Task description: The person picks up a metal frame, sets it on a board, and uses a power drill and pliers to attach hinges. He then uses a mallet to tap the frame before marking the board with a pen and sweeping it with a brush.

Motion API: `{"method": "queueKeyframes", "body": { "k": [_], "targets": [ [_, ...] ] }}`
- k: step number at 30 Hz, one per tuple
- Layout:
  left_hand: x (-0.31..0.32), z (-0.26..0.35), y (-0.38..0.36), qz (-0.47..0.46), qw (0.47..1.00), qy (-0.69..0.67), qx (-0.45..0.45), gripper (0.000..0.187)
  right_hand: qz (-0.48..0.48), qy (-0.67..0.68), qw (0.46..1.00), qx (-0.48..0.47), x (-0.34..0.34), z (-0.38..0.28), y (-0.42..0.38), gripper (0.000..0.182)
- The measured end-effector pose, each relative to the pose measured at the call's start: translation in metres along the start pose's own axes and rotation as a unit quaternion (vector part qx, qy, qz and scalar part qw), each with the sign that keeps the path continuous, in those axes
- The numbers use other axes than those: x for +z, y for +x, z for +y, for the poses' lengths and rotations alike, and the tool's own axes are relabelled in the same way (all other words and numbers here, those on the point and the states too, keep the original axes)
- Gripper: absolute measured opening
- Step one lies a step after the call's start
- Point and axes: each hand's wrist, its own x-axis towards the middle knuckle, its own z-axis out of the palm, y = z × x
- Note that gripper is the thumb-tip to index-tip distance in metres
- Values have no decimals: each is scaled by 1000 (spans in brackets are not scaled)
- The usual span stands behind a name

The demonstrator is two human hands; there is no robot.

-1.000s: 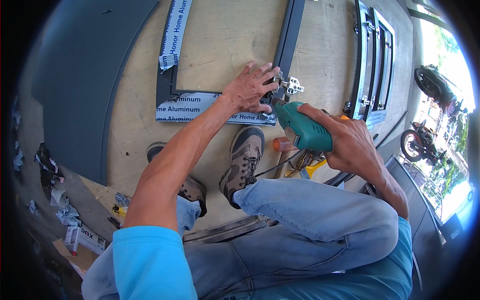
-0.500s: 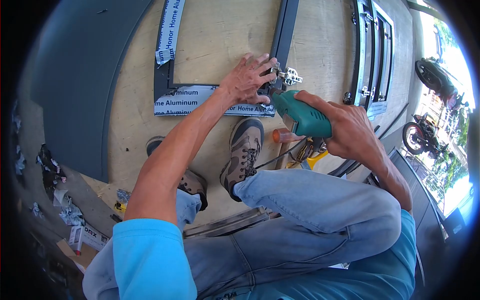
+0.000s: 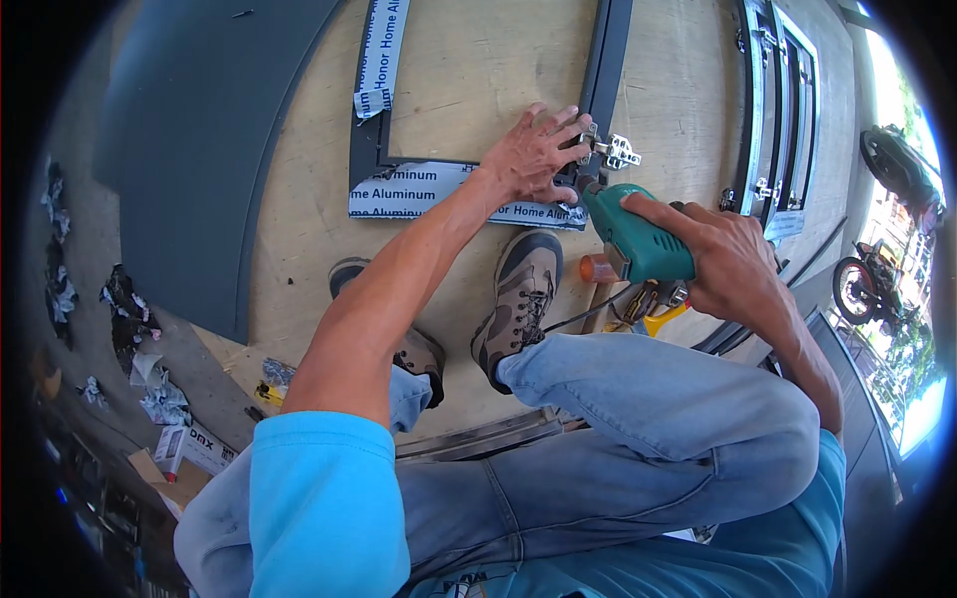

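Note:
My right hand is wrapped round a green power drill. Its nose points at the corner of a dark aluminum frame, just below a metal hinge. My left hand lies over that same corner with fingers spread, the fingertips close to the hinge and the thumb near the drill's nose. Whether the drill's tip touches the frame is hard to make out. Printed protective film covers the frame's lower bar, and more runs up its left bar.
A dark grey panel lies at left. To the right rests another hinged frame. An orange plastic cup and a yellow-handled tool are beside my shoe. An open cardboard box and film scraps lie lower left; motorcycles stand outside.
The whole view has shifted, so everything sits further right in the picture. Both hands and the drill keep nearly the same place at the frame's corner.

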Motion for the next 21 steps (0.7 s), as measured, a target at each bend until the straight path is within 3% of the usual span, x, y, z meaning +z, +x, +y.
{"method": "queueKeyframes", "body": {
  "k": [5,10,13,15,17,21],
  "targets": [
    [1,-1,2,1,1000,1,8,66,-35,38,998,22,-7,4,5,80],
    [0,-1,1,-9,1000,2,3,68,3,97,995,8,0,15,5,80],
    [1,-3,1,3,1000,-5,-2,68,-16,150,986,68,4,16,-1,79],
    [1,-1,0,-12,1000,2,-4,67,41,227,970,70,16,20,-7,78],
    [0,-1,1,-15,1000,2,-7,67,57,218,972,61,20,19,-10,79],
    [0,-1,0,-15,1000,7,-4,67,-5,168,984,59,4,5,-5,80]
  ]
}}
